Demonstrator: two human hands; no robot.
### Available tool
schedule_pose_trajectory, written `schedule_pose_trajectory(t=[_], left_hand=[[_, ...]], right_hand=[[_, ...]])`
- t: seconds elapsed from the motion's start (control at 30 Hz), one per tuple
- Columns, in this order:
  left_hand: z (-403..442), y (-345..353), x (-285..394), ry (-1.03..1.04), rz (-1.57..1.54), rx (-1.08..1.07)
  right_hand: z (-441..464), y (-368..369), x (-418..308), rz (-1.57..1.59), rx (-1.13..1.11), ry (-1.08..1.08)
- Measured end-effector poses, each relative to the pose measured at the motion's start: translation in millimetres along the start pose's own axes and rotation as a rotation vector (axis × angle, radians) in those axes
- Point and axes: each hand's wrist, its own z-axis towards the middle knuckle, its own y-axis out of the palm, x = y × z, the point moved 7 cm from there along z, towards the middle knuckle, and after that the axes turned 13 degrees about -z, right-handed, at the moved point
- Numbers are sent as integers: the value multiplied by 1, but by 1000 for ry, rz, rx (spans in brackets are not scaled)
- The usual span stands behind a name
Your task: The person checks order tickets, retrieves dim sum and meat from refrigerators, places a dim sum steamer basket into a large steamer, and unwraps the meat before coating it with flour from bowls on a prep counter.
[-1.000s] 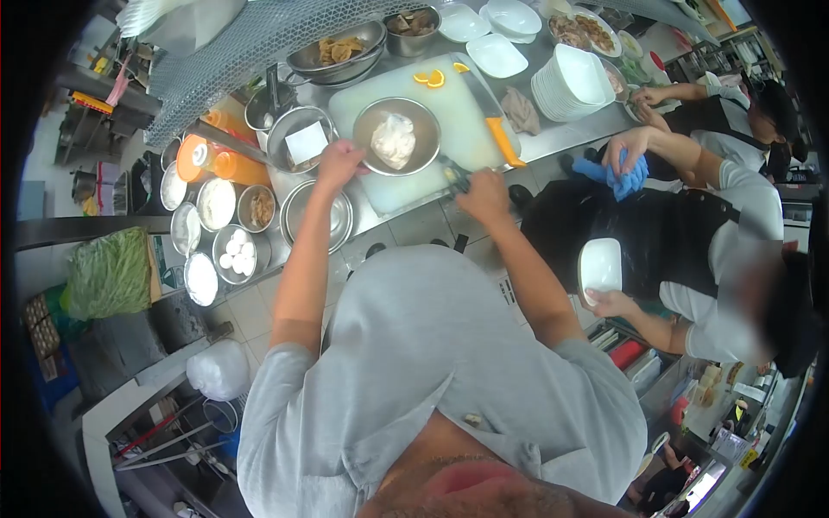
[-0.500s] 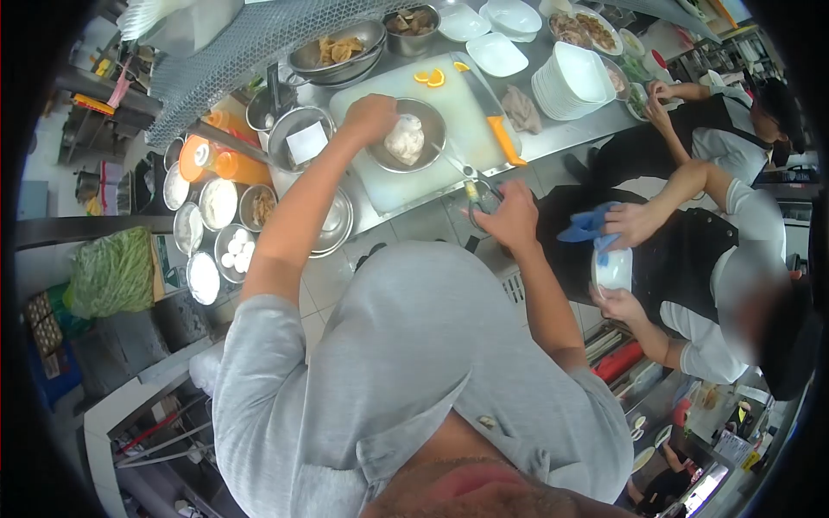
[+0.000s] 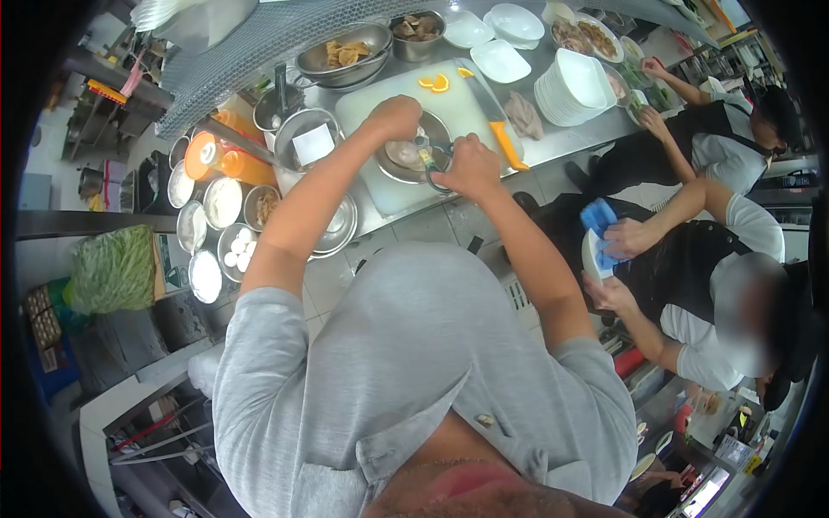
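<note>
A pale lump of food (image 3: pixel 404 154), its exact kind unclear, lies in a metal bowl (image 3: pixel 399 178) on a white cutting board (image 3: pixel 367 108). My left hand (image 3: pixel 397 117) is closed at the upper end of this lump, over the bowl's far rim; the back of the hand hides its fingertips. With my right hand (image 3: pixel 471 166) I grip a pair of scissors (image 3: pixel 429 161) by the handles. The blades reach over the bowl beside the lump, and their tips are hard to make out. Right of the bowl lies a knife (image 3: pixel 509 143) with an orange handle.
Orange slices (image 3: pixel 439 83), a crumpled cloth (image 3: pixel 523 116) and stacked white dishes (image 3: pixel 577 86) lie beyond. Ingredient bowls (image 3: pixel 223 202) crowd the left. A co-worker (image 3: pixel 665 250) on the right wipes a white dish (image 3: pixel 596 255) with a blue cloth (image 3: pixel 598 216); another person (image 3: pixel 691 129) stands farther along.
My right hand has brought the scissors from beyond the counter's near edge up and left, over the bowl. My left hand has shifted slightly right. The co-worker's dish has tilted.
</note>
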Motion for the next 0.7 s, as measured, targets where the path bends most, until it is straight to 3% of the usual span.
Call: schedule_pose_trajectory(t=[0.07, 0.17, 0.27, 0.37, 0.47, 0.5, 0.53, 0.7], left_hand=[[1, 0, -9, 5, 15, 45], [-2, -6, -9, 19, -101, 90], [-3, -2, 9, 145, -78, 20], [-13, -21, 4, 193, -89, 131], [-63, -75, -45, 129, -297, 436], [-91, -96, -52, -20, -250, 438], [-102, -98, -85, -22, -214, 501], [-146, -82, -157, -346, 0, 411]], right_hand=[[6, 9, -2, -8, -140, 12], [-1, 1, -8, -7, -5, 50], [13, 10, -19, 22, -59, 28], [18, 12, -18, 67, -45, 33], [5, -7, 19, 143, 212, 124], [1, -8, 39, 177, 212, 193], [-2, -9, 58, 212, 213, 263], [17, 44, 107, 24, 135, 293]])
